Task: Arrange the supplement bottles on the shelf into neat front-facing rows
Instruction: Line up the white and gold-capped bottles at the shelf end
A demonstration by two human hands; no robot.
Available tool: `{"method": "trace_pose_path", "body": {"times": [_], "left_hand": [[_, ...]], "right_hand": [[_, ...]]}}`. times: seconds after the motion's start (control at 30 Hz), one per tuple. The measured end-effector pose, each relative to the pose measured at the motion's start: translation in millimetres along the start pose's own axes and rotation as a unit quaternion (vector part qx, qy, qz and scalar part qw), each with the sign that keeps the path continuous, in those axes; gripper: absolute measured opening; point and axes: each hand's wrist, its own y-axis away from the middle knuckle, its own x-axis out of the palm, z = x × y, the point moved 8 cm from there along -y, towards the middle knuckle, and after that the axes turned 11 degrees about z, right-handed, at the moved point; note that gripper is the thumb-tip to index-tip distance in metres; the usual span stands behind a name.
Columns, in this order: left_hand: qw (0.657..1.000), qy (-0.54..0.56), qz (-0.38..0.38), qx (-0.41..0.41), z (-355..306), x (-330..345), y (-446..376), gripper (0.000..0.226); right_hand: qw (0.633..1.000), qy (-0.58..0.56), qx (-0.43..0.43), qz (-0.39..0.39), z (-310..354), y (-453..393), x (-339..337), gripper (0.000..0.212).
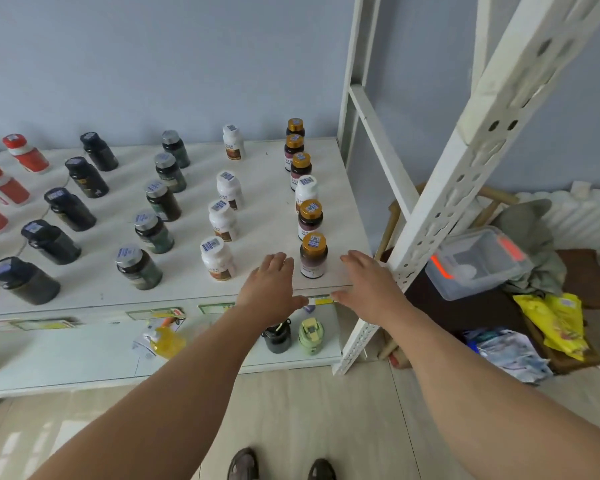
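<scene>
Supplement bottles stand in rows running front to back on the white shelf [174, 296]. The rightmost row holds gold-capped brown bottles, with one white bottle [306, 192] among them. Its front bottle [313, 255] stands between my two hands. My left hand [271, 289] hovers open just left of it, fingers spread. My right hand [369, 289] is open just right of it, near the shelf's front edge. Neither hand touches the bottle. Further left run a row of white bottles [217, 258], one of silver-capped green bottles [137, 268], one of dark bottles [23, 280] and one of red bottles [2, 185].
A white perforated upright [461, 174] of the rack rises right beside my right hand. On the lower shelf stand a black cup [276, 336], a green container [311, 335] and a yellow packet [165, 341]. A clear plastic box [475, 263] and bags lie to the right.
</scene>
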Motion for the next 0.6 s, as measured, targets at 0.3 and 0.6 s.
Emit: {"method": "trace_pose_path", "body": {"times": [0.3, 0.6], "left_hand": [[0.997, 0.0, -0.045, -0.06, -1, 20, -6, 0.083], [0.997, -0.014, -0.045, -0.063, 0, 17, -9, 0.071]], "right_hand": [[0.995, 0.059, -0.024, -0.081, -6, -3, 18, 0.061], [0.994, 0.058, -0.026, -0.089, -7, -5, 18, 0.055]]}}
